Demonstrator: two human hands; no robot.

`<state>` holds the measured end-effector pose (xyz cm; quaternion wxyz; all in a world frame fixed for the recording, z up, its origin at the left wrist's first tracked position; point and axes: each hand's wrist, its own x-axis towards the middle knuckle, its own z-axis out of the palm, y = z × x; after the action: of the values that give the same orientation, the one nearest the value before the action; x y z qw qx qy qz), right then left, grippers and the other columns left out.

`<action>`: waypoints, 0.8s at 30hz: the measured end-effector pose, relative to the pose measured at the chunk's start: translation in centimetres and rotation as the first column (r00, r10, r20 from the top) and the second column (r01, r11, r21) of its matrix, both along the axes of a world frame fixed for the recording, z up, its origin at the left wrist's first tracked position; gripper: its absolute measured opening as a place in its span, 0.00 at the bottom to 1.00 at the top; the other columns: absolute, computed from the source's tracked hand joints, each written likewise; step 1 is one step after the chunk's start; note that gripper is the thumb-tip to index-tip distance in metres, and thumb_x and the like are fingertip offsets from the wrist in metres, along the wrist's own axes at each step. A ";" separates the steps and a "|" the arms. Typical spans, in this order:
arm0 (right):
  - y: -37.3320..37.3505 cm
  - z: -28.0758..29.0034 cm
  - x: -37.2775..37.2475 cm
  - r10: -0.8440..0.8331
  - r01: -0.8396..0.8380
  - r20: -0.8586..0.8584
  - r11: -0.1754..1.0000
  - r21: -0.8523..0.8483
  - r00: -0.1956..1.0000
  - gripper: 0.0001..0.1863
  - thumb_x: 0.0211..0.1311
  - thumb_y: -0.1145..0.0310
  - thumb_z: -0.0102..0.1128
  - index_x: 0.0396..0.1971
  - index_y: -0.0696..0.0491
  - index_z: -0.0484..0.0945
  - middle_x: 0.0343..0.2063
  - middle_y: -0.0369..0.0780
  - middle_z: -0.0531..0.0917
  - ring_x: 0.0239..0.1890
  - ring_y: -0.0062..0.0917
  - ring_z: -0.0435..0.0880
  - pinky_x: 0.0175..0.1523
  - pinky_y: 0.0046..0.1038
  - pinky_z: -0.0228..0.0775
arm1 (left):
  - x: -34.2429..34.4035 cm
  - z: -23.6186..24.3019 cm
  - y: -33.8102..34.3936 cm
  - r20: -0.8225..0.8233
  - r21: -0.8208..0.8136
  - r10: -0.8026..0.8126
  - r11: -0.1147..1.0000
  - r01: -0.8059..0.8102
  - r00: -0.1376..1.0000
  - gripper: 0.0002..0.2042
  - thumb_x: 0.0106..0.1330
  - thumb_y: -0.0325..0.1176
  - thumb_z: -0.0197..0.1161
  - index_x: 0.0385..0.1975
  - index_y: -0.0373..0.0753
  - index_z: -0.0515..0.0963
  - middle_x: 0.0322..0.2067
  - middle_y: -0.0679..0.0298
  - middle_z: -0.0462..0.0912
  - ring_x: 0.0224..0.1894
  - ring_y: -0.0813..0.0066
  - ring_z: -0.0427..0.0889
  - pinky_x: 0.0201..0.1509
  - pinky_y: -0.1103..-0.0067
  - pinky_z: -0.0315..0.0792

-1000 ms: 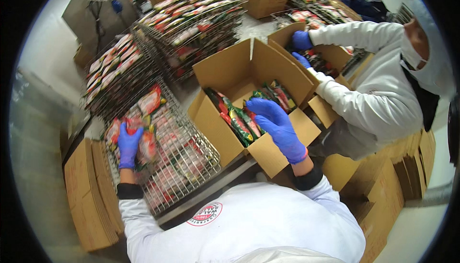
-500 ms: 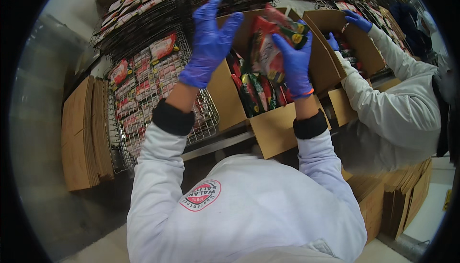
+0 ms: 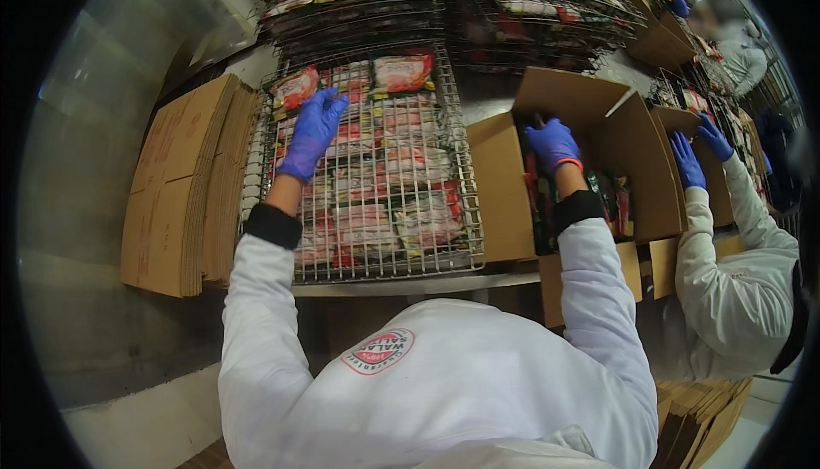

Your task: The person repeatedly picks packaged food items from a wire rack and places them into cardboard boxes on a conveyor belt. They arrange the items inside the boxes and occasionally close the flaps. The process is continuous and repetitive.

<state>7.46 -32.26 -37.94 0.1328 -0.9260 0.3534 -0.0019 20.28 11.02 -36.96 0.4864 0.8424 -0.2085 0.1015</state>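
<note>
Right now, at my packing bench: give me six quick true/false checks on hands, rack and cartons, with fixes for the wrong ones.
1. The left hand is over the wire rack. True.
2. The right hand is inside the open carton. True.
3. The open carton sits left of the wire rack. False: it sits to its right.
4. Both of the person's hands are bare. False: both are gloved in blue.
5. A stack of flattened cartons stands left of the wire rack. True.
6. The open carton contains nothing. False: packets show inside it.
</note>
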 end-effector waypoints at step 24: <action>-0.2 0.8 -5.1 0.055 -0.055 0.119 0.998 -0.008 0.991 0.46 0.63 0.31 0.41 0.59 0.63 0.67 0.52 0.58 0.77 0.55 0.50 0.77 0.59 0.43 0.69 | 14.5 3.2 -10.0 -0.120 0.527 -0.473 0.715 0.460 0.873 0.41 0.41 0.45 0.78 0.58 0.35 0.72 0.49 0.50 0.79 0.53 0.57 0.78 0.59 0.70 0.71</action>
<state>2.40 -32.42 -37.11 0.1514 -0.9340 0.3191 -0.0545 34.83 1.00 -33.77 0.2365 0.8631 -0.4395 -0.0771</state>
